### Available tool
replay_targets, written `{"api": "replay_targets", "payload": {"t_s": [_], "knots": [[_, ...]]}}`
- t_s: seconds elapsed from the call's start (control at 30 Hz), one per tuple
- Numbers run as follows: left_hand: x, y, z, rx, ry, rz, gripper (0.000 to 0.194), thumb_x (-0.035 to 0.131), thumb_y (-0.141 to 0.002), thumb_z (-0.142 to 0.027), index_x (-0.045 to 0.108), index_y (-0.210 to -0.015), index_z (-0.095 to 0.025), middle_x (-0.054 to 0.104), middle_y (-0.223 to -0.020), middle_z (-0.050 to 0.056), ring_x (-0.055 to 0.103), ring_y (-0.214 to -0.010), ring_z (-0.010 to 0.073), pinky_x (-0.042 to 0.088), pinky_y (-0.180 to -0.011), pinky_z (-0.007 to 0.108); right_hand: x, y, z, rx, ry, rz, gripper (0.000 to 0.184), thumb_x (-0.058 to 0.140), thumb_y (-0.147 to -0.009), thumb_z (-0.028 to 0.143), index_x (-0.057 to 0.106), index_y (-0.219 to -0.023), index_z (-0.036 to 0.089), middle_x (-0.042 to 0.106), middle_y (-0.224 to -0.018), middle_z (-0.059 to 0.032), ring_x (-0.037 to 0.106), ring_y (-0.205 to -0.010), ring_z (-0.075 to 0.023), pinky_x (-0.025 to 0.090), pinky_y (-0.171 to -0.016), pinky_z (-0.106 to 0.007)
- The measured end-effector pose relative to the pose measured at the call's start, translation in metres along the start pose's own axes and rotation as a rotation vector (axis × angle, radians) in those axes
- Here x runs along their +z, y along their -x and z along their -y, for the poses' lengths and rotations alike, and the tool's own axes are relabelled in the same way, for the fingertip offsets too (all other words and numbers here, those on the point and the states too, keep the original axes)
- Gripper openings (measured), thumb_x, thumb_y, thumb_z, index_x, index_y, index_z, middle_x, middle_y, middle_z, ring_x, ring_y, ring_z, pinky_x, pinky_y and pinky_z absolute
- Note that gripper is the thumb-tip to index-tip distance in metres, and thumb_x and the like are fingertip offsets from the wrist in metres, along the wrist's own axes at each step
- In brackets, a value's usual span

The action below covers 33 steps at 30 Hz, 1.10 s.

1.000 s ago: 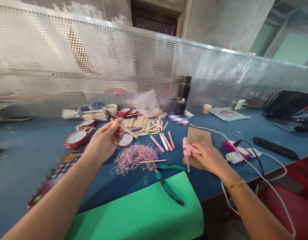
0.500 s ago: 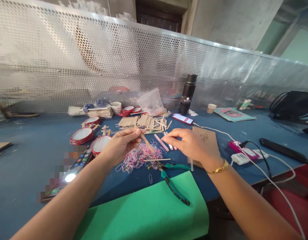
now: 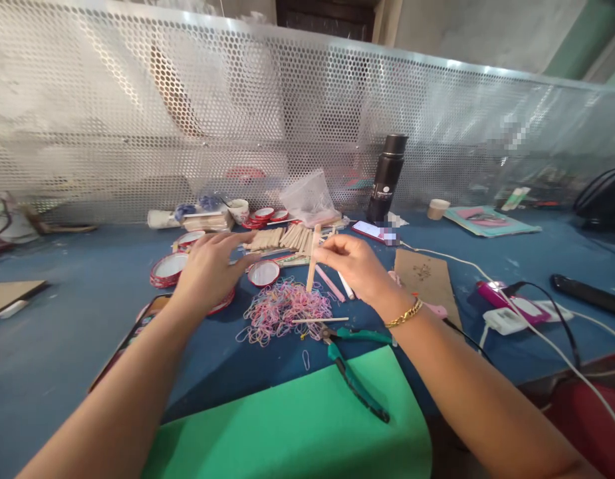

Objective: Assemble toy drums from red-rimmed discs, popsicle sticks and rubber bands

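Note:
My right hand point(image 3: 350, 263) pinches a flat wooden craft stick point(image 3: 313, 259) upright between thumb and fingertips, above a heap of pink and purple rubber bands point(image 3: 287, 309). My left hand point(image 3: 215, 266) is open, fingers stretched forward and thumb apart, over the red-rimmed round pieces. One small round piece with a white face point(image 3: 263, 273) lies just beyond the thumb; whether they touch I cannot tell. Another round piece point(image 3: 170, 267) sits left of that hand, and one below it is mostly hidden. Behind the hands lies a pile of craft sticks point(image 3: 294, 239).
Green-handled pliers point(image 3: 357, 379) rest partly on a green sheet point(image 3: 287, 426) in front. A phone point(image 3: 132, 339) is partly behind my left forearm. A black bottle point(image 3: 387, 178) stands at the back. Brown cardboard point(image 3: 431, 279), a white cable point(image 3: 467, 263) and a pink device point(image 3: 506, 305) lie right.
The craft stick has passed from my left hand to my right. My left hand has opened and moved left and up, uncovering the small round piece. The view has shifted slightly.

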State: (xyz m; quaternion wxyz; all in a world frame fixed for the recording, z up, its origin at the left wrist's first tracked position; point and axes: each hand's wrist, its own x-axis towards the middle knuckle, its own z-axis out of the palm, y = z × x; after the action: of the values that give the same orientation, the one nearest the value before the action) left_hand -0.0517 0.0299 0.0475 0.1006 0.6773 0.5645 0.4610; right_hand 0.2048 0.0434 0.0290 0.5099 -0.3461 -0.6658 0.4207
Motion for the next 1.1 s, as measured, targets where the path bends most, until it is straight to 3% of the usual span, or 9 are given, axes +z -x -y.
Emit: {"api": "replay_targets", "payload": {"t_s": [0.1, 0.17, 0.37, 0.5, 0.63, 0.77, 0.9, 1.0, 1.1], "knots": [[-0.006, -0.009, 0.022, 0.057, -0.366, 0.062, 0.012, 0.077, -0.08, -0.027, 0.082, -0.09, -0.024, 0.078, -0.109, 0.016, 0.056, -0.126, 0.0465, 0.03, -0.114, 0.058, -0.005, -0.003, -0.002, 0.03, -0.141, -0.05, 0.022, 0.075, -0.08, 0.041, 0.068, -0.078, 0.021, 0.069, -0.079, -0.0006, 0.061, -0.074, -0.0143, 0.051, -0.074, -0.033], [-0.001, -0.013, 0.03, 0.078, -0.472, 0.106, 0.007, 0.075, -0.08, -0.029, 0.08, -0.079, -0.024, 0.078, -0.107, 0.018, 0.053, -0.127, 0.0489, 0.026, -0.113, 0.061, -0.004, -0.003, -0.004, 0.032, -0.161, -0.059, 0.022, 0.075, -0.08, 0.042, 0.069, -0.08, 0.021, 0.07, -0.08, -0.0015, 0.062, -0.075, -0.0146, 0.052, -0.076, -0.034], [0.028, -0.033, 0.04, -0.08, -0.665, 0.273, 0.045, 0.086, -0.063, -0.048, 0.057, -0.044, -0.021, 0.074, -0.079, 0.018, 0.055, -0.118, 0.05, 0.031, -0.103, 0.058, 0.003, -0.006, -0.016, 0.035, -0.195, -0.108, 0.023, 0.075, -0.076, 0.042, 0.064, -0.077, 0.022, 0.069, -0.076, -0.0006, 0.062, -0.072, -0.0141, 0.052, -0.072, -0.033], [0.035, -0.047, 0.047, -0.175, -0.522, 0.278, 0.049, 0.091, -0.054, -0.035, 0.047, -0.039, -0.02, 0.067, -0.064, 0.014, 0.059, -0.113, 0.0483, 0.034, -0.1, 0.054, 0.002, -0.009, -0.022, 0.045, -0.194, -0.141, 0.023, 0.075, -0.075, 0.041, 0.063, -0.077, 0.022, 0.069, -0.078, -0.0002, 0.063, -0.075, -0.0145, 0.053, -0.075, -0.033], [0.025, -0.06, 0.044, -0.214, -0.362, 0.244, 0.036, 0.094, -0.056, -0.032, 0.06, -0.048, -0.022, 0.058, -0.055, 0.005, 0.065, -0.088, 0.0343, 0.041, -0.083, 0.038, 0.001, -0.011, -0.024, 0.063, -0.194, -0.155, 0.022, 0.076, -0.075, 0.039, 0.064, -0.081, 0.021, 0.07, -0.082, -0.0016, 0.066, -0.081, -0.0162, 0.053, -0.08, -0.034], [0.007, -0.063, 0.028, -0.199, -0.304, 0.228, 0.029, 0.091, -0.064, -0.036, 0.067, -0.055, -0.023, 0.059, -0.053, 0.002, 0.056, -0.06, 0.022, 0.036, -0.062, 0.03, 0.0, -0.012, -0.025, 0.091, -0.216, -0.183, 0.02, 0.076, -0.073, 0.034, 0.065, -0.083, 0.021, 0.071, -0.085, -0.0025, 0.066, -0.082, -0.017, 0.053, -0.084, -0.036], [0.003, -0.04, 0.003, -0.251, 0.049, 0.167, 0.019, 0.086, -0.075, -0.032, 0.072, -0.071, -0.019, 0.06, -0.053, -0.002, 0.047, -0.049, 0.0135, 0.032, -0.048, 0.024, -0.002, -0.013, -0.022, 0.093, -0.214, -0.198, 0.017, 0.074, -0.073, 0.031, 0.061, -0.078, 0.022, 0.066, -0.08, 0.0002, 0.061, -0.078, -0.0154, 0.05, -0.08, -0.034], [0.011, -0.013, -0.015, -0.379, 0.321, 0.296, 0.019, 0.091, -0.07, -0.028, 0.075, -0.072, -0.019, 0.064, -0.061, 0.0, 0.05, -0.051, 0.0118, 0.038, -0.047, 0.021, -0.003, -0.012, -0.02, 0.078, -0.223, -0.202, 0.016, 0.072, -0.074, 0.031, 0.059, -0.076, 0.022, 0.06, -0.074, 0.0024, 0.057, -0.073, -0.0142, 0.048, -0.074, -0.032], [0.022, 0.009, -0.025, -0.443, 0.45, 0.413, 0.019, 0.094, -0.065, -0.027, 0.079, -0.075, -0.02, 0.07, -0.07, 0.003, 0.058, -0.059, 0.0134, 0.047, -0.053, 0.021, -0.004, -0.013, -0.019, 0.068, -0.237, -0.21, 0.015, 0.07, -0.075, 0.032, 0.058, -0.076, 0.022, 0.058, -0.072, 0.0035, 0.056, -0.071, -0.0136, 0.047, -0.071, -0.031]]}}
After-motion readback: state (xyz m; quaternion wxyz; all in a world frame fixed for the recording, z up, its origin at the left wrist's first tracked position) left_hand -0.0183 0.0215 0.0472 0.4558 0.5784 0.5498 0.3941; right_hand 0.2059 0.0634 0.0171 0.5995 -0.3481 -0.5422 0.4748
